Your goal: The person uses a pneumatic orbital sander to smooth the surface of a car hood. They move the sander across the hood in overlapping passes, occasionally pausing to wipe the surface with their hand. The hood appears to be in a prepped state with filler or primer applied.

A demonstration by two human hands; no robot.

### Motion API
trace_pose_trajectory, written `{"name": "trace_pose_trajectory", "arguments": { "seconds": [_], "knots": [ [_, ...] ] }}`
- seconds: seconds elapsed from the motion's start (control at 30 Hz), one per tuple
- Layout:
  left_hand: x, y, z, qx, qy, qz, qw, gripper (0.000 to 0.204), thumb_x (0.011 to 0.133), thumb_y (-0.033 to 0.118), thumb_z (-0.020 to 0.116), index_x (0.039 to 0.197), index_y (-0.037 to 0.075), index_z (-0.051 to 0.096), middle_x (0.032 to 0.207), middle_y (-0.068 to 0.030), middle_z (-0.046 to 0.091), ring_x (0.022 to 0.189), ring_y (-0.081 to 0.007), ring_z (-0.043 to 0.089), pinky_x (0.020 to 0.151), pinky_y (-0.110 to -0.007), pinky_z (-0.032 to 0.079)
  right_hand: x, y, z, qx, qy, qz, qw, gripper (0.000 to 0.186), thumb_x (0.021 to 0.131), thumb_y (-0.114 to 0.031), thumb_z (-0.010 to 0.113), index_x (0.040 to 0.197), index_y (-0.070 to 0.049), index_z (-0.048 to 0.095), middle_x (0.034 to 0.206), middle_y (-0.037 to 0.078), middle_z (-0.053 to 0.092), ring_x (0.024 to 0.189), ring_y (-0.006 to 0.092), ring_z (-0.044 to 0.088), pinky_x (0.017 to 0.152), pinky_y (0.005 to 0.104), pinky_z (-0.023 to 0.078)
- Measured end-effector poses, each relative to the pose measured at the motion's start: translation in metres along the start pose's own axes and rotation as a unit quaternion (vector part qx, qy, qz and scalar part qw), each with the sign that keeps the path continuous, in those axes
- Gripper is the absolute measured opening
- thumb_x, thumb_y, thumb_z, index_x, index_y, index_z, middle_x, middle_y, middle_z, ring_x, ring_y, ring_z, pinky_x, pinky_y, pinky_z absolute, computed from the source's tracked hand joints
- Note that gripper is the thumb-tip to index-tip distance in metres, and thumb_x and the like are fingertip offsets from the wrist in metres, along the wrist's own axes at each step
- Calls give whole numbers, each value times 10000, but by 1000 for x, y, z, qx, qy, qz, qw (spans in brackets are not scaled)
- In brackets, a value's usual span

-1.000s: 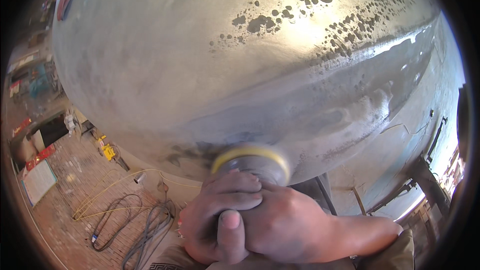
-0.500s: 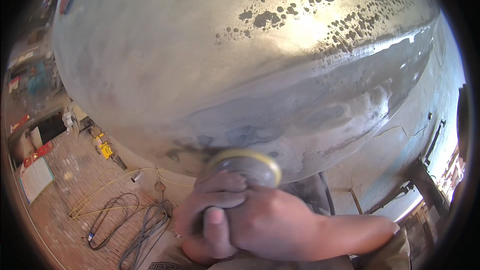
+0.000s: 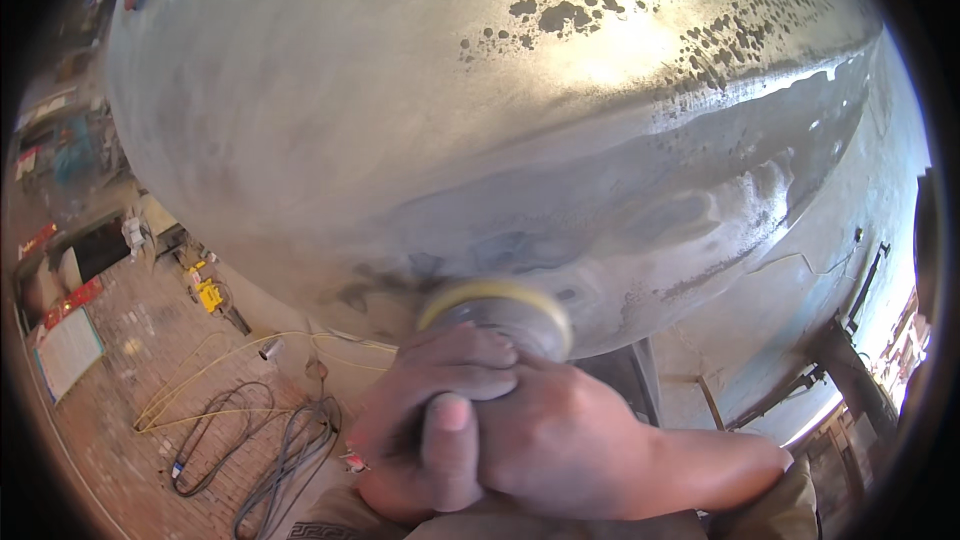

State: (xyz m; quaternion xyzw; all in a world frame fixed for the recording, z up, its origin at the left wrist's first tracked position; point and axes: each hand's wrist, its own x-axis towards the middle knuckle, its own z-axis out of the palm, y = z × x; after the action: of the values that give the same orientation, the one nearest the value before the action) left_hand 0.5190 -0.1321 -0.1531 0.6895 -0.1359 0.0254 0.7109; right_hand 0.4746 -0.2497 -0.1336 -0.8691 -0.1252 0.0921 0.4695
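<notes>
Both hands are closed round a sander (image 3: 520, 325), a round tool with a yellow-edged disc pad, at the lower middle of the view. My left hand (image 3: 425, 390) wraps it from the left, its thumb pointing up. On the other side my right hand (image 3: 560, 430) grips it, with the forearm reaching in from the lower right. Most of the tool's body is hidden by my fingers. Its pad meets the lower part of a large, curved grey panel (image 3: 300, 110). Dark smudges lie beside the pad, and dark spots with a bright glare mark the panel's upper right.
Grey cable (image 3: 290, 460) lies coiled on the brick floor at lower left, alongside a thin yellow cord (image 3: 150, 428). A yellow tool (image 3: 208, 295) and a white board (image 3: 68, 353) are farther left. Dark metal supports (image 3: 850, 365) stand at the right.
The sander and both hands appear slightly higher and farther right. The panel's spots have shifted up and right too, so the view itself has moved. Both grips look unchanged.
</notes>
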Motion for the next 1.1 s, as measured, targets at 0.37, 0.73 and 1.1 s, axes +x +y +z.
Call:
{"name": "trace_pose_trajectory", "arguments": {
  "seconds": [0.37, 0.73, 1.1],
  "knots": [
    [-16, -3, 23, 8, -33, -28, 999, 149, 883, 45, 643, 970, -6, 753, 840, -203, 740, 640, -318, 702, 665, -422, 592, -24, -2, -21, 59, 26, 69, 996, 263, 845, -63, 642, 1089, 35, 641, 919, 152, 706, 866, 316, 759, 768, 419, 646],
    [-12, -4, 27, 20, -22, -19, 999, 212, 820, -33, 588, 917, 101, 721, 653, -163, 654, 549, -293, 661, 574, -389, 549, -48, -7, 50, -299, 146, 96, 938, 205, 965, -62, 556, 1119, 55, 625, 823, 131, 644, 564, 277, 661, 504, 342, 551],
    [-13, -3, 39, 17, 13, -38, 999, 174, 839, -10, 594, 919, 66, 729, 720, -201, 696, 600, -285, 696, 598, -412, 572, -21, -3, -40, 121, 13, 124, 985, 107, 816, -83, 710, 903, -30, 676, 867, 192, 707, 719, 419, 689, 656, 496, 578]
  ]
}}
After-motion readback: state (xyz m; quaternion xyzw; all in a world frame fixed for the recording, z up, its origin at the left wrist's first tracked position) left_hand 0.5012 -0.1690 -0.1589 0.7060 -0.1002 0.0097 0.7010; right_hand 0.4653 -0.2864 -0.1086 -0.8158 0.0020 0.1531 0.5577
